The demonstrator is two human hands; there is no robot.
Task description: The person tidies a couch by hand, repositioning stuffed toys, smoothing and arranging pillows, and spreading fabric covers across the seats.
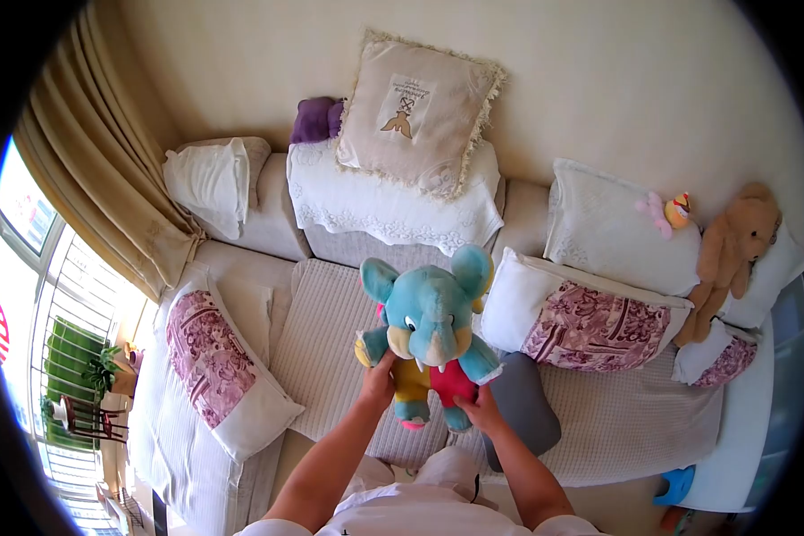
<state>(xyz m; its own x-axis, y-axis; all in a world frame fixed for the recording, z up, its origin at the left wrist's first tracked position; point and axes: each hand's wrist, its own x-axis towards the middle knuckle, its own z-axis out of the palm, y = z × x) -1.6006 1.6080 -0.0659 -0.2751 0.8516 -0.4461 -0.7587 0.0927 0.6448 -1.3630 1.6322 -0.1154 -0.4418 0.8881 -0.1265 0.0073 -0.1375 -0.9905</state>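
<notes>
A plush elephant (428, 313), blue with yellow and red trousers, is held up in front of me, facing my way. My left hand (380, 379) grips its side below the arm on the left. Lower down, my right hand (481, 409) is closed around the leg on the right. The fingers of both hands are partly hidden by the toy. Beneath and behind the elephant stretches the sofa seat (317, 335) with its ribbed beige cover. Just right of my right hand lies a grey cushion (529, 406).
A fringed beige pillow (411, 116) leans on the backrest beside a purple cushion (313, 121). Patterned pillows (210, 353) (590, 326) lie on both sides. At the right are a brown plush toy (732, 246) and a small pink-and-yellow toy (674, 212). A curtain (98, 134) hangs left.
</notes>
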